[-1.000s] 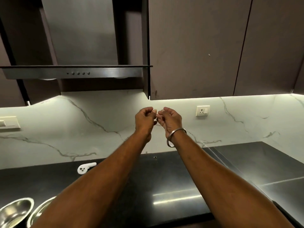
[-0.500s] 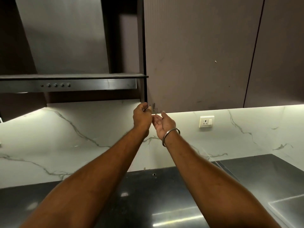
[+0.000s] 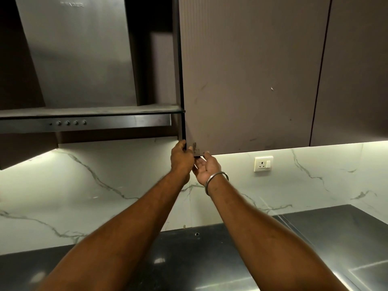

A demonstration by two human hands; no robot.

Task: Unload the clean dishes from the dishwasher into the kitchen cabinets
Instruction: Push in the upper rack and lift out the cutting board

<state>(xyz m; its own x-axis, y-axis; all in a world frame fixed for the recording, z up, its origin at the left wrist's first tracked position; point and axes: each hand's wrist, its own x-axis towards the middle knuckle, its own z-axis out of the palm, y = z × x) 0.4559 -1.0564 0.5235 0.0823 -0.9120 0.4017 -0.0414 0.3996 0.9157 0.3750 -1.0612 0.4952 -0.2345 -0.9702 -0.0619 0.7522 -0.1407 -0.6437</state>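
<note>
At matte door (image 3: 252,80): left hand (image 3: 181,159), right hand (image 3: 206,168) grip.

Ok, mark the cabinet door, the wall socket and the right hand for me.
cabinet door (image 3: 252,70), head view, middle of its panel.
wall socket (image 3: 263,164), head view, centre of its plate.
right hand (image 3: 204,167), head view, its palm.

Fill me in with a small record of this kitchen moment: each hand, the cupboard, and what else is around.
left hand: grips the lower left corner of the cabinet door
right hand: palm up, fingers hooked under the door's bottom edge; bangle on wrist
door state: shut or barely ajar, cannot tell
dishes: none in view
nearby: range hood to the left, wall socket to the right, dark countertop below
</note>
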